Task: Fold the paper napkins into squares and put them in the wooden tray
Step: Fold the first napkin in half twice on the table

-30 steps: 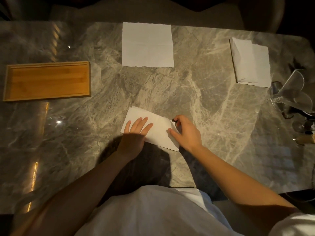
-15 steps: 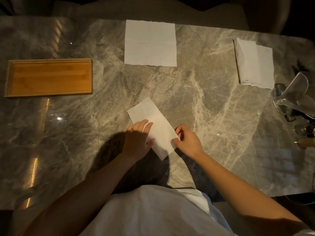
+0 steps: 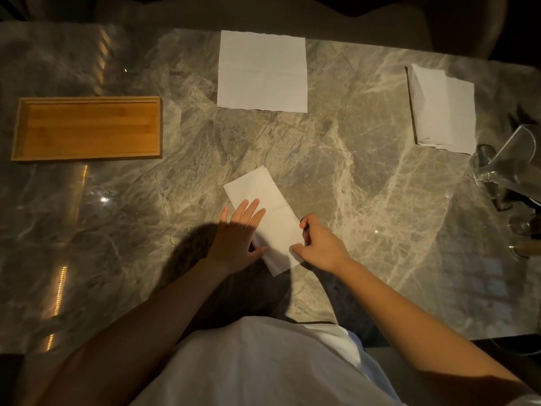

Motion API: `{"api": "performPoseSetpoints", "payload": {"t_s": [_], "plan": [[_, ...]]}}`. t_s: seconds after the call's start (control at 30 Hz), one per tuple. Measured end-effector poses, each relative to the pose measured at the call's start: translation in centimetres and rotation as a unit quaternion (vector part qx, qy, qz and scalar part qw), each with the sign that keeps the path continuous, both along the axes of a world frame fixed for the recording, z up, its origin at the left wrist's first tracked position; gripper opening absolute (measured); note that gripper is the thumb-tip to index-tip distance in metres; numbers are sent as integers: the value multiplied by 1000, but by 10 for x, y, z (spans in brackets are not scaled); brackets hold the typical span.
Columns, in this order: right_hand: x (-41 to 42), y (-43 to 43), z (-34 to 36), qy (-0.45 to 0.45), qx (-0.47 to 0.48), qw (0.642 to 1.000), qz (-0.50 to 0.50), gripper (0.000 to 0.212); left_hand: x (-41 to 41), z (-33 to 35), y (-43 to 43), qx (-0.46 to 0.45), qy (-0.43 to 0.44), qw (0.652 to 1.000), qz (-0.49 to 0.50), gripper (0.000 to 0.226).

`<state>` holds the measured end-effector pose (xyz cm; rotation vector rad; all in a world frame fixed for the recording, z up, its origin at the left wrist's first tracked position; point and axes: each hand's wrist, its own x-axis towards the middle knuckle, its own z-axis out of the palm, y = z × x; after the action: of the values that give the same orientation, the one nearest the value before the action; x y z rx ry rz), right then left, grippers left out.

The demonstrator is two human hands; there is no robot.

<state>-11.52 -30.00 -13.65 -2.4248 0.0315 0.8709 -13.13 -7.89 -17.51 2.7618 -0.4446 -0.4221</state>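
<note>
Half-folded napkin (image 3: 265, 212) lies on table (image 3: 351, 177), under left hand (image 3: 234, 238) fingers spread flat. Right hand (image 3: 320, 247) fingers pinch its near corner. Likely light, limp, tears easily; best taken by corners.

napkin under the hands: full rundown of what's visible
The folded napkin is white, thin paper, a long rectangle lying flat and skewed diagonally on the marble table, with a faint crease across its middle. The left hand lies flat on its left edge; the right hand pinches its near right edge. Its near end is partly covered. It sits apart from the wooden tray.
</note>
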Motion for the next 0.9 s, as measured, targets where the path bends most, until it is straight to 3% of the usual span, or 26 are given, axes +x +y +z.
{"api": "performPoseSetpoints", "payload": {"t_s": [0.07,0.17,0.23,0.33,0.5,0.67,0.9], "plan": [[0,-1,2,-93,-12,995,12,39,1,0,0,6,8,1000,-8,87],[4,1,3,-198,-23,974,111,41,2,0,1,19,9,1000,-19,86],[9,4,2,-194,-26,970,144,47,3,-1,1,24,-2,999,-26,84],[17,7,-1,-126,-16,986,105,57,5,-1,0,25,-10,999,-26,86],[22,4,-4,-97,-3,993,71,54,1,0,0,24,-18,999,-33,92],[22,3,-3,-114,23,991,71,48,-7,-1,1,29,-17,999,-16,92],[14,-8,5,-179,7,966,188,43,5,3,11,13,-17,999,-48,92]]}}
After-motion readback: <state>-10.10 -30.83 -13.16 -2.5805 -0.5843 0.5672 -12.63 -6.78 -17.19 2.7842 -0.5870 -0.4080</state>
